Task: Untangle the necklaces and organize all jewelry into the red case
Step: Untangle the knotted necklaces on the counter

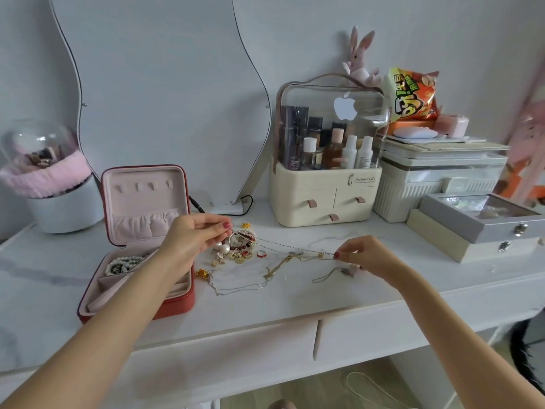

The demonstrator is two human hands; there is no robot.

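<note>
The left hand (194,240) and right hand (364,256) each pinch an end of a thin silver chain (290,247), stretched taut between their fingertips. Under that chain lie tangled necklaces (283,265) and a jewelry pile (240,246). The open red case (138,240) sits beneath the left wrist.

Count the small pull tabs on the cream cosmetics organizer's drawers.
3 on the cream cosmetics organizer: upper left drawer tab, upper right drawer tab, and bottom drawer tab. The front faces the camera, so none seem hidden.
</note>
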